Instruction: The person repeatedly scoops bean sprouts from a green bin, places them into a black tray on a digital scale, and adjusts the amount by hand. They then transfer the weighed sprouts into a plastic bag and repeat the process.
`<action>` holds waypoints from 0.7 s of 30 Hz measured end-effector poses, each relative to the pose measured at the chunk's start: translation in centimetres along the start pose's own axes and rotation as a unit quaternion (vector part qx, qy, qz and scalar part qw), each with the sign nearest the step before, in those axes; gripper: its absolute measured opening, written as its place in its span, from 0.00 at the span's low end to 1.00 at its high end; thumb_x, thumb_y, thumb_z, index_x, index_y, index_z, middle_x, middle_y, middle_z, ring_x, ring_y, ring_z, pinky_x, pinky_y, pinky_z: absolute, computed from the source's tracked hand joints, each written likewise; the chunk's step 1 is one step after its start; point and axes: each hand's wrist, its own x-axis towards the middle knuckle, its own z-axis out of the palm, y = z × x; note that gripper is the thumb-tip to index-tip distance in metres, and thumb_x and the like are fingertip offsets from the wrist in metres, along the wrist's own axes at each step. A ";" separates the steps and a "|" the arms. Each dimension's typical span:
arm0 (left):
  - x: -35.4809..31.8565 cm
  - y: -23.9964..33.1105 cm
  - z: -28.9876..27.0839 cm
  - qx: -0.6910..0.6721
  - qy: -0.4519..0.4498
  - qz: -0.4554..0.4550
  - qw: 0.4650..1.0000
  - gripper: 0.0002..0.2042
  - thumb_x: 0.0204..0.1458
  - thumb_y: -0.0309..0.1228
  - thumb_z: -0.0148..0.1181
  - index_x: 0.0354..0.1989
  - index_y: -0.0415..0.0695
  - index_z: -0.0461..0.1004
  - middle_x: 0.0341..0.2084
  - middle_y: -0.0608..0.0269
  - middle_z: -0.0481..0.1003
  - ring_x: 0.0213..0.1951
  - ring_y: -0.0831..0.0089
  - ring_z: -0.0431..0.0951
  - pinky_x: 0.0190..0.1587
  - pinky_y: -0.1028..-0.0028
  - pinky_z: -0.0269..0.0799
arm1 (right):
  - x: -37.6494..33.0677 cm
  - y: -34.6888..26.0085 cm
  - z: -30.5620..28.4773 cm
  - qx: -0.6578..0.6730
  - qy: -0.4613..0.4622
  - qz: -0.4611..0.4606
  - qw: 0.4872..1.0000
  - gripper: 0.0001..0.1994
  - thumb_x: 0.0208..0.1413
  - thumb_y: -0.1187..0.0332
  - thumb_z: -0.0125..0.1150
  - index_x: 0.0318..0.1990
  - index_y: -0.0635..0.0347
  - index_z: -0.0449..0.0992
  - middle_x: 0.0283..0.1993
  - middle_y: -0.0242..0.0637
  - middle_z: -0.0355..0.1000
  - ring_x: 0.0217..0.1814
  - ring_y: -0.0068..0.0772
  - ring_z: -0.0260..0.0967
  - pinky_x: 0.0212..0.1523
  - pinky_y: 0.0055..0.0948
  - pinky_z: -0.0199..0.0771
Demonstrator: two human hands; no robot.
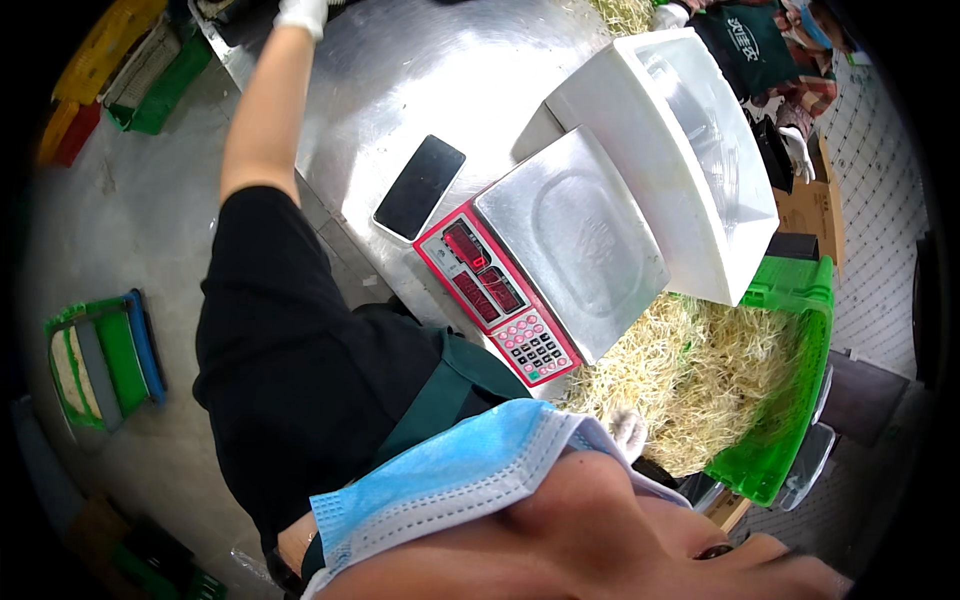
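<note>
My left arm in a black sleeve reaches to the upper left. My left hand [303, 14], in a white glove, is at the frame's top edge beside a dark object [240, 8]; its fingers are mostly cut off. Only a small gloved part of my right hand [628, 432] shows, against pale bean sprouts [690, 380] in a green crate [818, 370]; what it holds, if anything, is hidden. Between the arms stands a red digital scale [500, 290] with a bare metal pan [590, 235] and lit display. A dark-screened phone [420, 187] lies left of it.
A white foam box [650, 150] with clear plastic bags [705, 130] stands tilted beyond the scale on the metal table [400, 80]. At upper right is a co-worker in a dark apron [745, 50], with a gloved hand [800, 153]. Coloured crates [150, 85] stand at far left.
</note>
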 end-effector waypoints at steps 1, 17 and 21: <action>-2.4 -2.9 0.1 0.014 -0.040 -0.027 0.999 0.12 0.55 0.40 0.53 0.30 0.44 0.71 0.16 0.67 0.69 0.16 0.81 0.65 0.19 0.80 0.60 | 1.8 2.8 -2.9 -0.025 0.045 -0.042 0.998 0.10 0.60 0.70 0.53 0.46 0.63 0.72 0.42 0.38 0.73 0.45 0.30 0.70 0.48 0.28 0.71; -41.9 0.5 24.5 0.206 -0.660 0.298 0.659 0.33 0.52 0.42 0.55 0.64 0.42 0.53 0.59 0.48 0.61 0.61 0.50 0.59 0.63 0.60 0.52 | 4.8 7.6 -23.2 -0.569 0.205 0.130 0.786 0.18 0.55 0.53 0.54 0.46 0.54 0.74 0.44 0.47 0.74 0.47 0.49 0.71 0.46 0.41 0.69; -44.6 1.3 25.2 0.134 -0.633 0.164 0.745 0.34 0.50 0.29 0.59 0.65 0.39 0.51 0.59 0.46 0.61 0.61 0.56 0.62 0.61 0.64 0.57 | 2.3 5.9 -25.1 -0.569 0.335 -0.115 0.742 0.15 0.46 0.56 0.66 0.35 0.57 0.79 0.34 0.45 0.75 0.37 0.45 0.73 0.38 0.38 0.71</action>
